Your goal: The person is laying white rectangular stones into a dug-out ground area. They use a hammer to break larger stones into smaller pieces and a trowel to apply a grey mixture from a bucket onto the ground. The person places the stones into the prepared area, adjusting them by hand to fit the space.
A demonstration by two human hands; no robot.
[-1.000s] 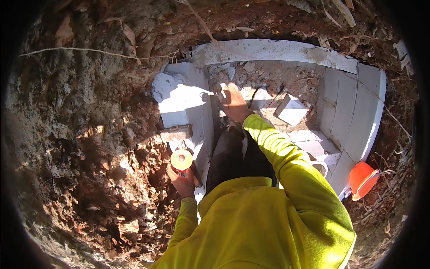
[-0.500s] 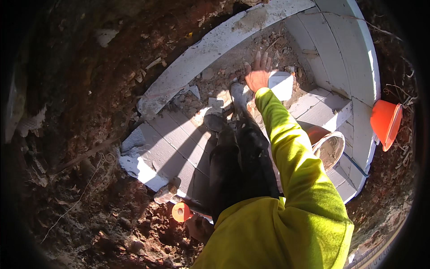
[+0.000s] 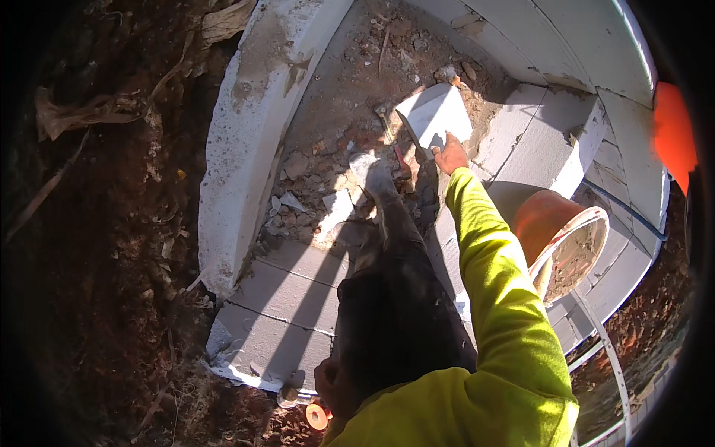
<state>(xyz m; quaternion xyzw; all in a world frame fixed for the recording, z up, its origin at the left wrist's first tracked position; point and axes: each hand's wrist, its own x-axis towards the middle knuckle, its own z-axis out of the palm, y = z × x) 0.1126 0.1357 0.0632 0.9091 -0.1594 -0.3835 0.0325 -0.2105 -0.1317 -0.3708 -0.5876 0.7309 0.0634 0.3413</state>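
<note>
My right hand [image 3: 451,157] grips the near edge of a white block [image 3: 438,118], with a digit laid over its sunlit top. The block is slightly tilted over the rubble, and its left side face shows. My left hand [image 3: 328,381] is low beside my dark trousers, in deep shade; its fingers do not show clearly. Close to it lies a round orange piece [image 3: 316,416], by the lower corner of the pale blockwork. Between my right hand and my boot [image 3: 375,175] are broken stones and grit.
An orange bucket [image 3: 555,231] with grey-brown mortar inside leans on its side at right. A second orange container [image 3: 674,138] stands beyond the curved block wall [image 3: 633,149]. A long pale block [image 3: 242,149] borders the rubble at left. A ladder-like frame [image 3: 611,365] shows at lower right.
My right hand has gone from lying spread beside the white block to gripping its near edge. The block has turned and tilted. The whole view has shifted and come closer.
</note>
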